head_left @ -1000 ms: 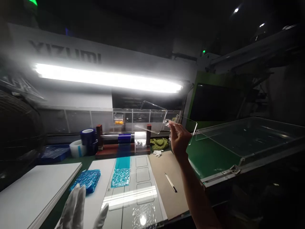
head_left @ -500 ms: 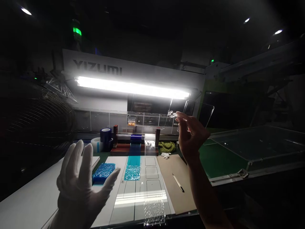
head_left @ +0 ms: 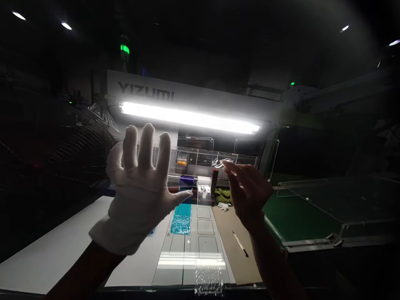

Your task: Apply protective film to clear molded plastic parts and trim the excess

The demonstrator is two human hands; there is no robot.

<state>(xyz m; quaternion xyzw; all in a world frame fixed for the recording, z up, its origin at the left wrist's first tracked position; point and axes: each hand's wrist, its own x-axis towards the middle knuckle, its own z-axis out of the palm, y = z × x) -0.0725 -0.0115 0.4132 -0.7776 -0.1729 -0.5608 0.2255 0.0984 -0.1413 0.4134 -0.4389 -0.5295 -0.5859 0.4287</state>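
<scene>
While the white-gloved left hand [head_left: 139, 189] is raised open with fingers spread, the bare right hand [head_left: 250, 191] pinches what looks like a curled corner of clear film [head_left: 218, 163], hard to make out against the glare, above a grey template sheet [head_left: 203, 233] on the counter [head_left: 56, 237].

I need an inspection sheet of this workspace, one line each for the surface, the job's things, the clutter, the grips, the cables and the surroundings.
Surface: white board beside a grey mat marked with rectangles.
Job's things: clear plastic sheet, pinched at a curled corner.
Clutter: crumpled clear film, white glove, slim cutter or pen on brown paper.
Grips: right hand pinches the sheet; gloved left hand is raised, open, holding nothing.
Cables: nothing seen.
Surroundings: YIZUMI panel, lit tube lamp, green bench under a clear lid.
</scene>
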